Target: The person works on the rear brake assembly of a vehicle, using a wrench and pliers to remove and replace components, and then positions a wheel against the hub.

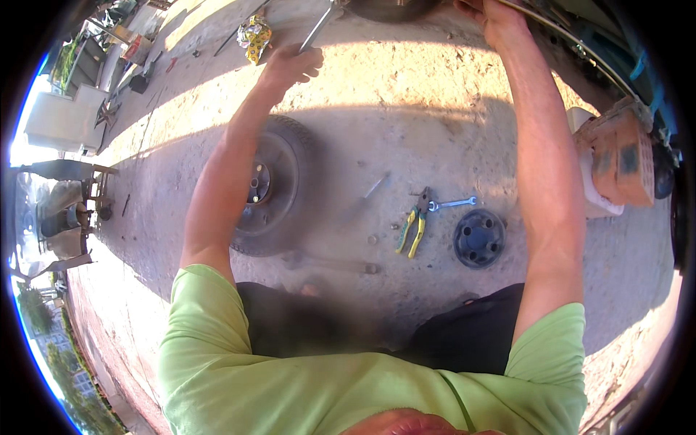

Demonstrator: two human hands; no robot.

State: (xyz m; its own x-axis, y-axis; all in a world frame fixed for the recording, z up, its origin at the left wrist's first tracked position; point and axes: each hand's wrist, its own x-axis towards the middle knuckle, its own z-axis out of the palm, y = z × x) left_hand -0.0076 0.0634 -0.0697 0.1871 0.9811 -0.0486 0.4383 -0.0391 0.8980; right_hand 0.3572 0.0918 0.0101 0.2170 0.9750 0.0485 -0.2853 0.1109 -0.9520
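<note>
Now the left hand [292, 67] is curling loosely around a metal tool [317, 30]. The right hand [496, 22] is reaching near a tyre [395, 10], grip unclear.

Your left hand [292, 69] has a grip on a metal tool [317, 30]; your right hand [493, 20] is kinda cut off up top, can't tell what it's on; there's a wheel [296, 159] partly behind your left forearm, plus pliers [413, 223], a wrench [455, 204] and a black hub cap [478, 238] between your arms.
</note>
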